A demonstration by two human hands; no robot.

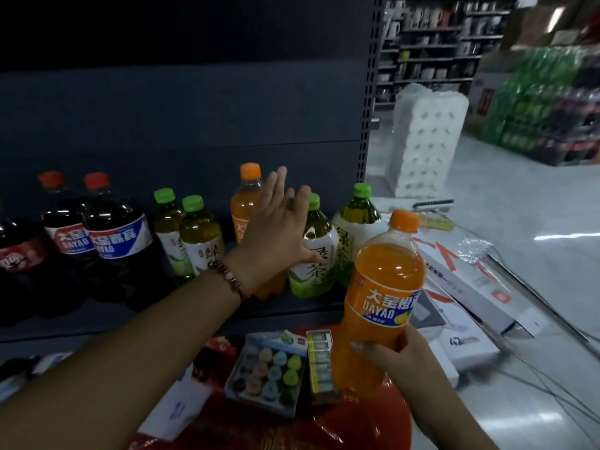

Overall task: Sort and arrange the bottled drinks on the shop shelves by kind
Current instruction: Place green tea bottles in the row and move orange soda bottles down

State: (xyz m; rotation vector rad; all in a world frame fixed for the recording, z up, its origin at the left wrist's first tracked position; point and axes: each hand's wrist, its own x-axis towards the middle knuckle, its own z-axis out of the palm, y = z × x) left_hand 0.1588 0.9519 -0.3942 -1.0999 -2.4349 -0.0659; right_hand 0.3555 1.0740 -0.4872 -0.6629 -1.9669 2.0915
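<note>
Fingers of the right hand point(394, 352) curl round the lower body of an orange soda bottle point(380, 303), held upright in front of the shelf point(194, 316). The left hand point(276, 228) is spread flat, fingers straight, against a green tea bottle point(313, 254) on the shelf, with a second orange bottle point(245, 206) just behind it. Left of that tea bottle stand two more green tea bottles point(186, 235), then dark cola bottles point(94, 235). Right of it stands another tea bottle point(355, 228).
</note>
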